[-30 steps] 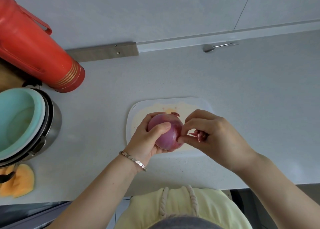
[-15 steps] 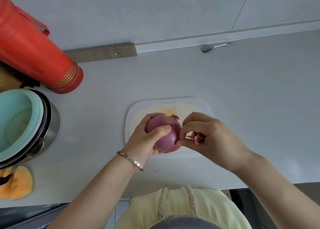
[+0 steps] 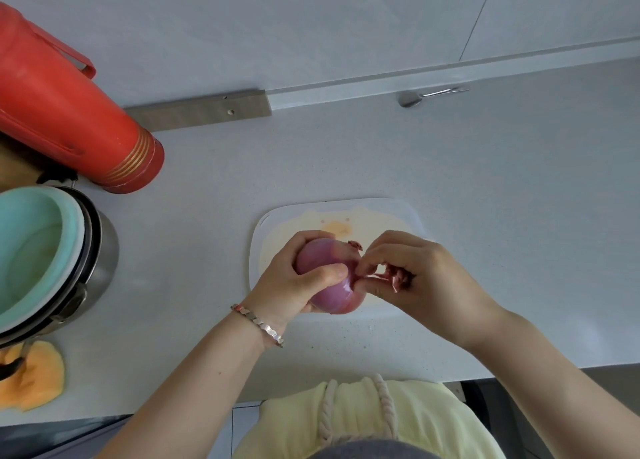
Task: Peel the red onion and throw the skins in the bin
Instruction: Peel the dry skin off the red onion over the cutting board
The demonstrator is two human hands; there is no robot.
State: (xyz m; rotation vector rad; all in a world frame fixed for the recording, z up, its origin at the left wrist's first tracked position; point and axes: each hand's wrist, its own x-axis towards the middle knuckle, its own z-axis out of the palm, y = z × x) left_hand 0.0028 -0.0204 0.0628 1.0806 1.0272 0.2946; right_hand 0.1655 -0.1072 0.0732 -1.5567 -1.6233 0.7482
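round purple-red onion [image 3: 330, 294] above white plastic cutting board [image 3: 265, 228], at its 7 o'clock | left hand [image 3: 289, 285] grip curled round onion | right hand [image 3: 420, 285] at onion's 3 o'clock, grip pinching red skin strip [image 3: 396, 280]

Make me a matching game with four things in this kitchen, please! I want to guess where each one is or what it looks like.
Things:
1. red onion
2. onion skin
3. flask
4. spoon

Clues:
A. pinched by the right hand
B. lying at the back of the counter
C. red with gold rings
D. gripped by the left hand over the white board

Pairs: 1-D, 2-A, 3-C, 4-B
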